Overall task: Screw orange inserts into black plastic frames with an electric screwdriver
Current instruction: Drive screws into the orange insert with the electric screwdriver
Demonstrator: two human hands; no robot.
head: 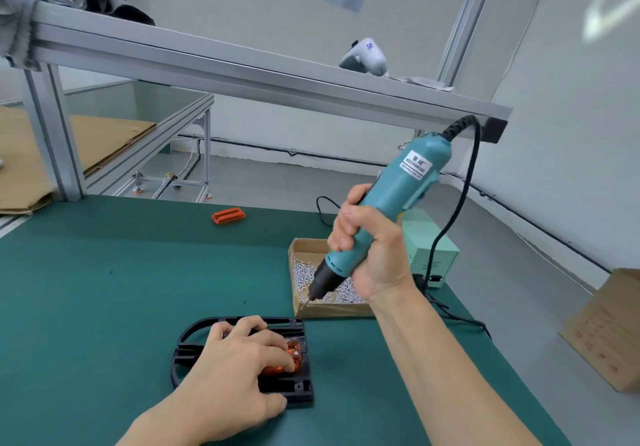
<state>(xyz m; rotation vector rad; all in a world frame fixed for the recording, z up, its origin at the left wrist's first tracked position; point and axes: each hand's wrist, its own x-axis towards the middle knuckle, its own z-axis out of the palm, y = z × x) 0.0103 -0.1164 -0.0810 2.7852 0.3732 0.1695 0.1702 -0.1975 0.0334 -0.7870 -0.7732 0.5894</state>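
Note:
A black plastic frame (187, 348) lies flat on the green mat near me. An orange insert (294, 354) sits in its right half, mostly hidden under my left hand (239, 366), whose fingers press down on the insert and frame. My right hand (370, 251) grips a teal electric screwdriver (398, 193), tilted with its black nose and bit down over a cardboard box of small silver screws (304, 272). The bit tip is among the screws at the box's near-left corner. A second orange insert (228, 216) lies alone at the far side of the mat.
A pale green power supply (436, 248) stands behind the screw box, the screwdriver's black cord looping to it. An aluminium shelf rail (242, 75) crosses overhead with a white handheld device (367, 56) on it. A cardboard box (609, 335) stands off the table's right edge.

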